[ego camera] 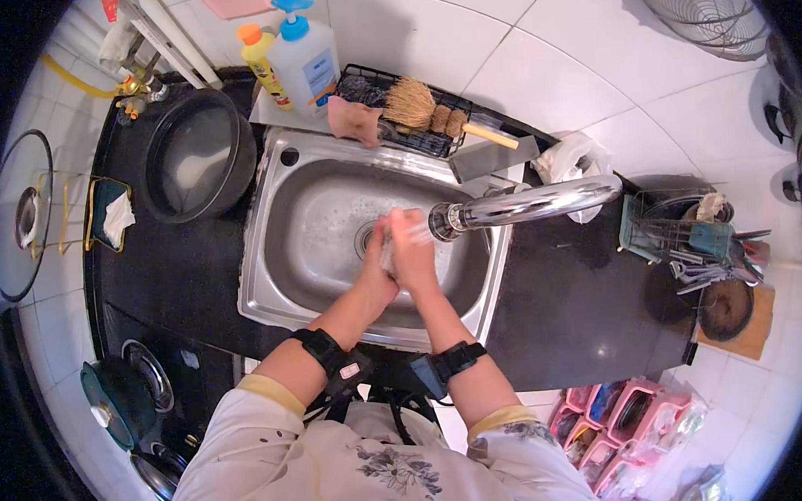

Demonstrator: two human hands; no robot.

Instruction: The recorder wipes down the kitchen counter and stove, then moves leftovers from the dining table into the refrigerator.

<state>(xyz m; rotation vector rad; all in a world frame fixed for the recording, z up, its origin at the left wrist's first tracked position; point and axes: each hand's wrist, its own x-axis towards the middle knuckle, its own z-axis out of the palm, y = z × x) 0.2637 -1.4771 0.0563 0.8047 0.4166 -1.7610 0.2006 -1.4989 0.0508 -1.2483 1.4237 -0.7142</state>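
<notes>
My left hand (375,271) and my right hand (412,254) are pressed together over a stainless steel sink (307,240). Water from the chrome faucet (530,204) runs onto them, and the fingers of the right hand are blurred. The palms face each other, so whatever may lie between them is hidden. Below the hands, the drain (363,241) is partly covered by the left fingers. Drops and wet spots dot the basin floor. A black strap is worn around each forearm.
A black basin (197,157) stands left of the sink. Behind it are a pump bottle (306,62), a yellow bottle (265,63) and a wire rack (365,81) holding a straw brush (411,104). At right, a dish rack (677,225) holds utensils; a plastic bag (573,160) lies behind the faucet.
</notes>
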